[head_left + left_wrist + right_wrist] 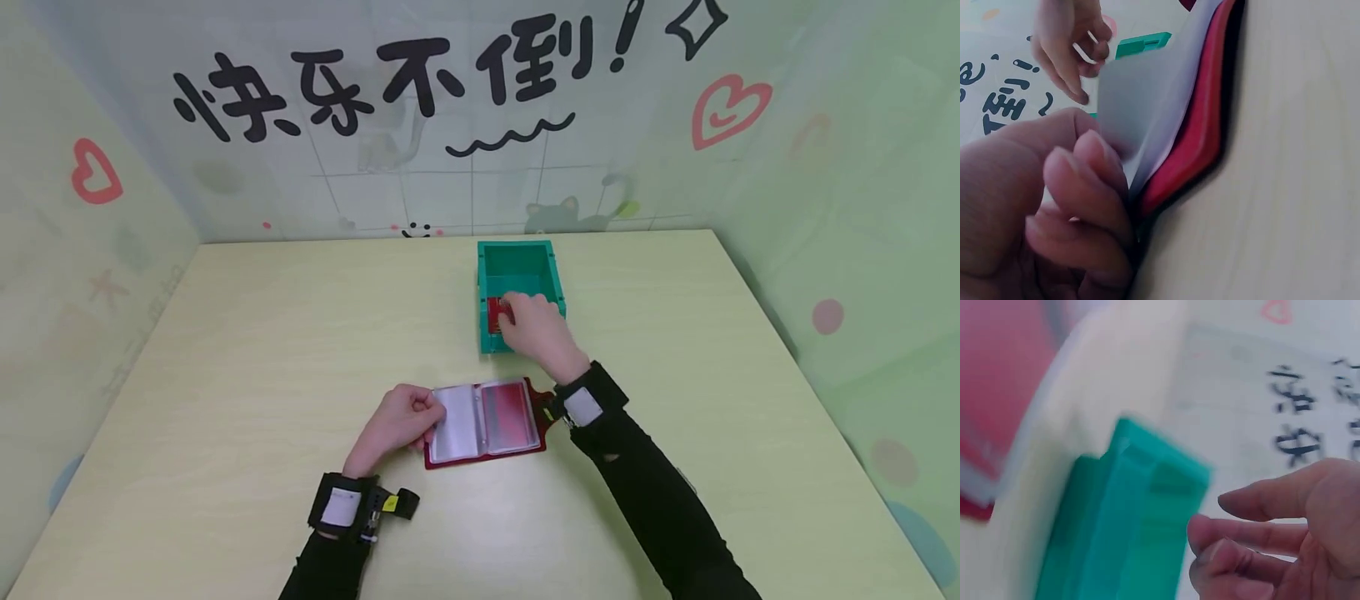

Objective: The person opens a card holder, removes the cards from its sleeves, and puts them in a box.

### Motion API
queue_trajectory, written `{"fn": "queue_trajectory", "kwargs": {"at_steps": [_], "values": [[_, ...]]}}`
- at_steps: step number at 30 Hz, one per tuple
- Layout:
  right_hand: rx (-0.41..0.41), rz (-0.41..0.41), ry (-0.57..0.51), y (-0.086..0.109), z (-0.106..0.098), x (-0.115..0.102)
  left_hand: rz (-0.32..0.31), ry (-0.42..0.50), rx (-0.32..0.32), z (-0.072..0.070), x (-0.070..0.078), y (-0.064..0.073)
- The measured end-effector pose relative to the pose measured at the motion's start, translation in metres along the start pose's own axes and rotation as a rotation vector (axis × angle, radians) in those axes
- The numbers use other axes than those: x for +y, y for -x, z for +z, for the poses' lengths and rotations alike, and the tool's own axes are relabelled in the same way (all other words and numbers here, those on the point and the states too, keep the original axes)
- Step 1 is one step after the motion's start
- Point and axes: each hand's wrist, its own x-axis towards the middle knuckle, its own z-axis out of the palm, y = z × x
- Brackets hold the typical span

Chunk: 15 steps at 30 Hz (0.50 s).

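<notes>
A small red card holder [487, 456] lies spread on the table, its clear pages showing. A red card [512, 417] sits in the right-hand sleeve. At the left edge my left hand [397, 421] pinches a clear page [1132, 94] between thumb and fingers, raised off the red cover [1200, 125] in the left wrist view. My right hand [543, 333] is over the near end of a green bin [483, 271], close to a red card [495, 315] inside. In the right wrist view its thumb and fingers are apart and loosely bent, with nothing between them.
The bin stands toward the back of the pale wooden table [262, 350], behind the card holder. The holder's strap tab [546, 404] points right, close under the right wrist. A printed backdrop [420, 192] rises along the table's back edge and both sides.
</notes>
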Motion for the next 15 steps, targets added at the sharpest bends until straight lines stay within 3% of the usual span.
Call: {"fn": "queue_trajectory", "kwargs": {"at_steps": [4,8,10,15], "values": [[-0.085,-0.057,-0.167,0.038,0.0,-0.005,0.01,-0.034,0.097,0.001,0.005,0.001],[-0.217,-0.025,-0.266,0.062,0.015,0.005,0.008,-0.045,0.173,0.002,0.009,0.001],[-0.218,-0.004,-0.265,0.069,0.023,0.012,0.012,-0.051,0.192,0.002,0.01,0.001],[-0.106,0.001,-0.173,0.076,0.041,0.031,0.045,-0.093,0.242,0.006,0.012,0.005]]}}
